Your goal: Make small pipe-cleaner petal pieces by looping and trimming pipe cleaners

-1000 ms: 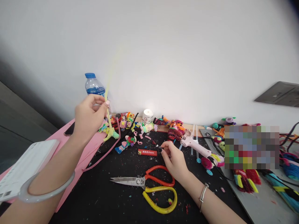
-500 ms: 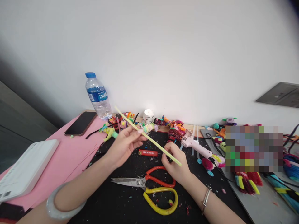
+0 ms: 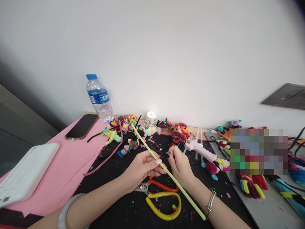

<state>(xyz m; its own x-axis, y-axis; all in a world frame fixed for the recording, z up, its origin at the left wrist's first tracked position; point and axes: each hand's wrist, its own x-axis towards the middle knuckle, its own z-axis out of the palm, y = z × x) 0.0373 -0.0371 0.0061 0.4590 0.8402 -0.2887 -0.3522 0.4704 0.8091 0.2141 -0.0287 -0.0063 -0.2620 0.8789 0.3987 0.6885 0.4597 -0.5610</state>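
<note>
My left hand [image 3: 143, 168] pinches a long pale-yellow pipe cleaner [image 3: 181, 190] near its middle; the stem runs from the toy figures at the back down past my right wrist. My right hand [image 3: 180, 165] sits just right of it, fingers closed on a tiny dark bit [image 3: 168, 155] at the fingertips. Both hands hover above red and yellow-handled scissors [image 3: 164, 203] lying on the black mat [image 3: 114, 197]. A grey bangle is on my left wrist, a metal bracelet on my right.
Several small pipe-cleaner figures [image 3: 130, 144] lie along the back. A water bottle [image 3: 100, 98], a phone [image 3: 82, 126] on pink paper [image 3: 59, 168], a lit candle [image 3: 151, 118], a pink glue gun [image 3: 199, 147], a white box [image 3: 23, 171] and yarn at right.
My left hand came down from near the bottle to the mat's middle, bringing the yellow pipe cleaner beside my right hand. The stem now points lower right. The red lighter is hidden.
</note>
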